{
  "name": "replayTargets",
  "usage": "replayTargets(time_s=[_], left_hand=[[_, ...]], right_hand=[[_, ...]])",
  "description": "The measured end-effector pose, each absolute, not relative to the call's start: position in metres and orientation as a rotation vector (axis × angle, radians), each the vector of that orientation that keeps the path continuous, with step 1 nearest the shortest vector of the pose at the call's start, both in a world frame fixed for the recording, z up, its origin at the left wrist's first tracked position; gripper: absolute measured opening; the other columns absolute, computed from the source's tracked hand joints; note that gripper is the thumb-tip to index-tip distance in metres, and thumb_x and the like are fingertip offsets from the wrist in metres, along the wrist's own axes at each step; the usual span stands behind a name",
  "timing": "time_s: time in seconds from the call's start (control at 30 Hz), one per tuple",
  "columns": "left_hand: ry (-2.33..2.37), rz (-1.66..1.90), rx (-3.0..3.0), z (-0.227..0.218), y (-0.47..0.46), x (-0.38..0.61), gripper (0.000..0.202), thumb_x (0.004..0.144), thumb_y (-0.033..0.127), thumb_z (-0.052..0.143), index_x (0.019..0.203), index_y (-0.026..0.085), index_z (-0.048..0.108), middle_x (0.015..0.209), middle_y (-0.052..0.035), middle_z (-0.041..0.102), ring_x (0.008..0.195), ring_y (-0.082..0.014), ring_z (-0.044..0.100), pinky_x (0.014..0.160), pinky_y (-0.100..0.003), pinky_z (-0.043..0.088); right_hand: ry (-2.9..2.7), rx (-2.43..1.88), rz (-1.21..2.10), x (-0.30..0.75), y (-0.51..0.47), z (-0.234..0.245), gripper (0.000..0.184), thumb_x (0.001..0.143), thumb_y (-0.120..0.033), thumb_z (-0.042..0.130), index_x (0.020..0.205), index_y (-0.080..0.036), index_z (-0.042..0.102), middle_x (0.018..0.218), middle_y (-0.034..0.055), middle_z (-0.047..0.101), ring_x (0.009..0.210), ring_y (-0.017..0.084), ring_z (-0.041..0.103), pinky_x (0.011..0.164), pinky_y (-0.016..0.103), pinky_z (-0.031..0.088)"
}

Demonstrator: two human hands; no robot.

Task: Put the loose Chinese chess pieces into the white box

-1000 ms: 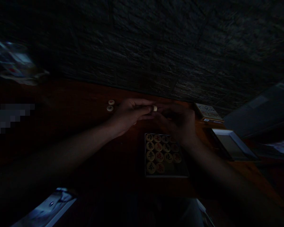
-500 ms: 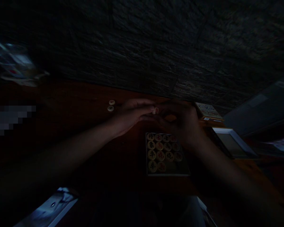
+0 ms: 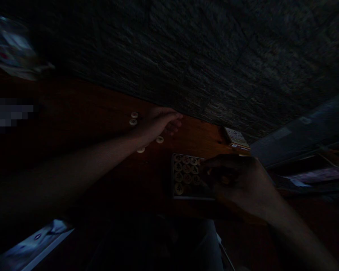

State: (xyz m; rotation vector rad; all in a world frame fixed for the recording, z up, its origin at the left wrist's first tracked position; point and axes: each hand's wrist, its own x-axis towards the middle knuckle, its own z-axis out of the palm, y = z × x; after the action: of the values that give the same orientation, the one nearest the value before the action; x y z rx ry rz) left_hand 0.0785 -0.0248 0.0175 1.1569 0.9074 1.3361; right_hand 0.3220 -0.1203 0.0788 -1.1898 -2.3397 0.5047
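Observation:
My left hand [image 3: 165,122] rests low over the table near the wall, its fingers curled inward; whatever they may hold is hidden. Beside it lie a round xiangqi piece [image 3: 159,139] and another piece [image 3: 141,149] partly behind my wrist. Two more pieces [image 3: 133,122] sit left of the hand. My right hand [image 3: 234,180] is over the right side of an open box [image 3: 173,177], where rows of xiangqi pieces [image 3: 187,168] lie face up. Its fingers are bent together in deep shadow, so what they grip cannot be made out.
A dark stone wall [image 3: 169,67] runs along the table's back edge. A small printed box [image 3: 236,137] stands by the wall at the right. A clear container [image 3: 12,45] is at the far left, and a glossy box with a picture [image 3: 36,244] is at lower left.
My hands have parted. The right one moved down and right from the left hand to the box. The piece seen between them no longer shows. Two pieces near my left wrist are now visible.

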Motion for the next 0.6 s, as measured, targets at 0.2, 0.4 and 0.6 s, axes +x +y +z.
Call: replayTargets(time_s=[0.2, 0.4, 0.6], left_hand=[[0.952, 1.347, 1.151, 0.019, -0.024, 0.079, 0.013, 0.086, 0.029, 0.074, 0.080, 0.018, 0.079, 0.079, -0.0067, 0.076, 0.062, -0.0159, 0.067, 0.061, -0.029, 0.051], [0.967, 1.340, 1.180, 0.018, -0.025, 0.078, 0.014, 0.084, 0.032, 0.075, 0.079, 0.019, 0.080, 0.079, -0.0069, 0.077, 0.063, -0.0170, 0.067, 0.061, -0.029, 0.051], [0.991, 1.401, 1.162, 0.024, -0.027, 0.076, 0.013, 0.086, 0.027, 0.071, 0.079, 0.018, 0.079, 0.078, -0.0062, 0.075, 0.061, -0.0157, 0.066, 0.062, -0.028, 0.050]], right_hand=[[-2.493, -1.180, 0.515, 0.323, -0.141, 0.055, 0.043, 0.069, 0.001, 0.071, 0.100, -0.025, 0.087, 0.089, 0.0008, 0.086, 0.070, 0.018, 0.081, 0.063, 0.024, 0.063], [-2.518, -1.164, 0.613, 0.326, -0.143, 0.044, 0.056, 0.070, 0.004, 0.082, 0.116, -0.027, 0.085, 0.103, 0.0022, 0.086, 0.083, 0.018, 0.083, 0.072, 0.022, 0.064], [-2.501, -1.151, 0.552, 0.332, -0.148, 0.047, 0.064, 0.063, 0.010, 0.084, 0.114, -0.028, 0.085, 0.098, 0.0023, 0.086, 0.081, 0.018, 0.083, 0.072, 0.020, 0.063]])
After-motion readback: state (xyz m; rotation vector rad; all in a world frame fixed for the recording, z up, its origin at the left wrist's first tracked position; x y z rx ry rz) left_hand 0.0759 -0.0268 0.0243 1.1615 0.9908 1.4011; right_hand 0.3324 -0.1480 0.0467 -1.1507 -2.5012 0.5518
